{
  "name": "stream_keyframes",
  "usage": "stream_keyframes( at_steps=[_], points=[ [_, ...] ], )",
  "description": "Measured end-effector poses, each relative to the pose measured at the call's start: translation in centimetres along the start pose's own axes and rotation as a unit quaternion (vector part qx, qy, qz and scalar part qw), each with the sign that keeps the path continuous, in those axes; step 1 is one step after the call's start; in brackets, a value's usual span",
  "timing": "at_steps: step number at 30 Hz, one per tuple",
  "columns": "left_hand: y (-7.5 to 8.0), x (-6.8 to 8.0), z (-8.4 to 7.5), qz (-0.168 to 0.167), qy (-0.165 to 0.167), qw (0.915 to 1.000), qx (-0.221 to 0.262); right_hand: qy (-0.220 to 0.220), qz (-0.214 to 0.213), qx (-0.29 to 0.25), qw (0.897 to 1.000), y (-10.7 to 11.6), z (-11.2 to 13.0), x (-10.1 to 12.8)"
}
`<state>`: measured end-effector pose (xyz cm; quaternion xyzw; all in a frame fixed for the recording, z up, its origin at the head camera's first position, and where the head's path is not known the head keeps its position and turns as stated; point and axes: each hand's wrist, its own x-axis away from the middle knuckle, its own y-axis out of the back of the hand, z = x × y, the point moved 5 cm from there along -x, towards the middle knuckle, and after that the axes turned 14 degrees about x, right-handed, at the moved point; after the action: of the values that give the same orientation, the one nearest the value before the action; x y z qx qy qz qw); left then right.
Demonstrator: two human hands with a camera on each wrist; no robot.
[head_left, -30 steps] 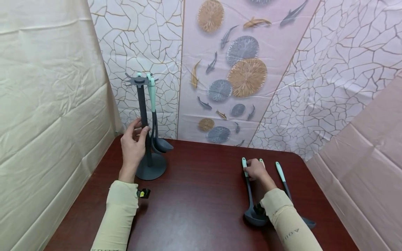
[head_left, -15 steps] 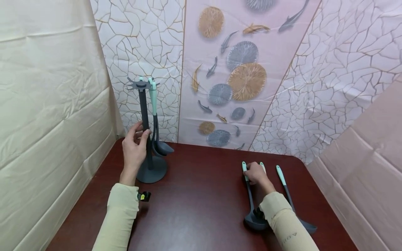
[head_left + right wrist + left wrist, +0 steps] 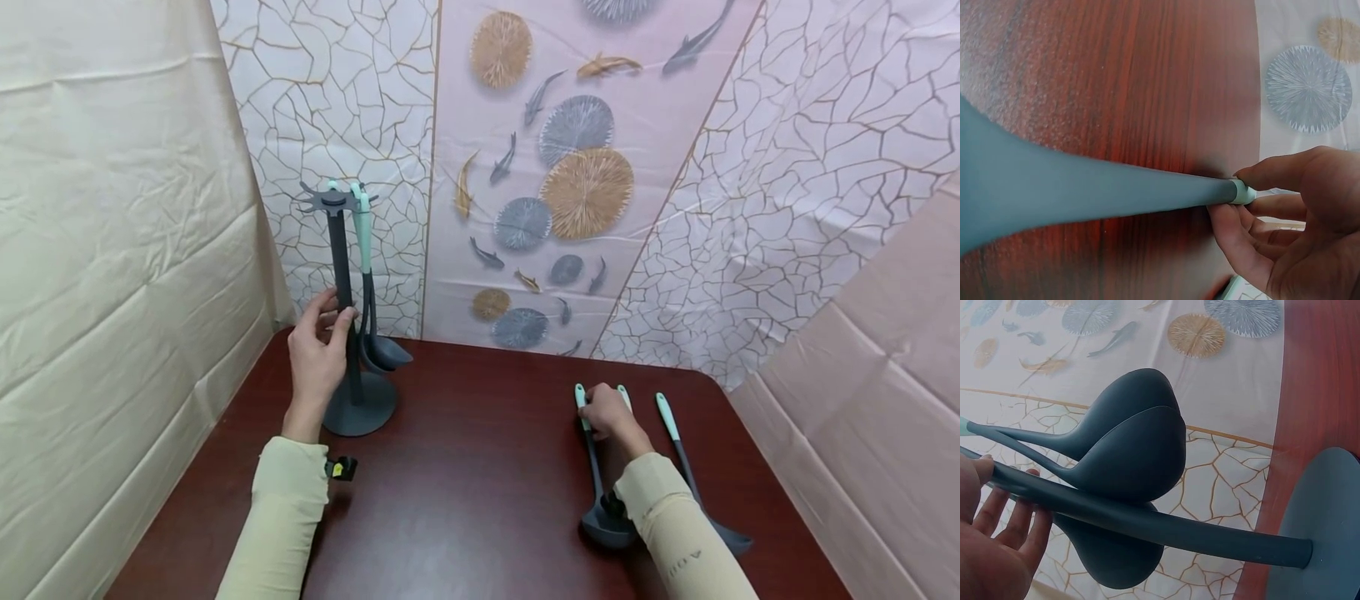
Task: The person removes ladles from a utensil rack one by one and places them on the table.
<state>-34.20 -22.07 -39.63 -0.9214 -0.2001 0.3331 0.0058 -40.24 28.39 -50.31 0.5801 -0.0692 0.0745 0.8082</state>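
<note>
Head view: left hand [image 3: 317,360] wraps the upright pole of the utensil stand [image 3: 347,333] at the table's far left corner, thumb on one side and fingers curled round the other; two ladles [image 3: 378,337] hang from the stand's top disc, bowls down, just beside the pole; right hand [image 3: 609,414] rests at the far right of the table [image 3: 465,483], fingers curled and pinching the mint handle end of a lying ladle [image 3: 596,492]; that ladle's long axis runs roughly front to back, handle tip away from the person, bowl toward the near edge and partly hidden by the sleeve; two more utensils lie alongside, one under the hand, a third [image 3: 686,467] just to its right, parallel; the stand lies well apart to the left of the lying ladle, so the right hand is the nearer by far; right wrist view confirms thumb and fingertips [image 3: 1254,244] closed on the handle tip [image 3: 1242,192]; left wrist view shows the pole [image 3: 1147,525] lying against the fingers.
</note>
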Motion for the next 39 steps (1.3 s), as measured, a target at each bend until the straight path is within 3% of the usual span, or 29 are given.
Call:
stream_keyframes(
  at_steps=[30,39],
  points=[
    [-0.2,0.0,0.0,0.006,0.001,1.0000,0.006,-0.015,0.023,0.024,0.999,0.0,0.0,-0.5],
    [-0.2,0.1,-1.0,-0.001,0.005,1.0000,0.007,-0.023,0.024,0.029,0.999,0.1,0.3,-0.5]
  ],
)
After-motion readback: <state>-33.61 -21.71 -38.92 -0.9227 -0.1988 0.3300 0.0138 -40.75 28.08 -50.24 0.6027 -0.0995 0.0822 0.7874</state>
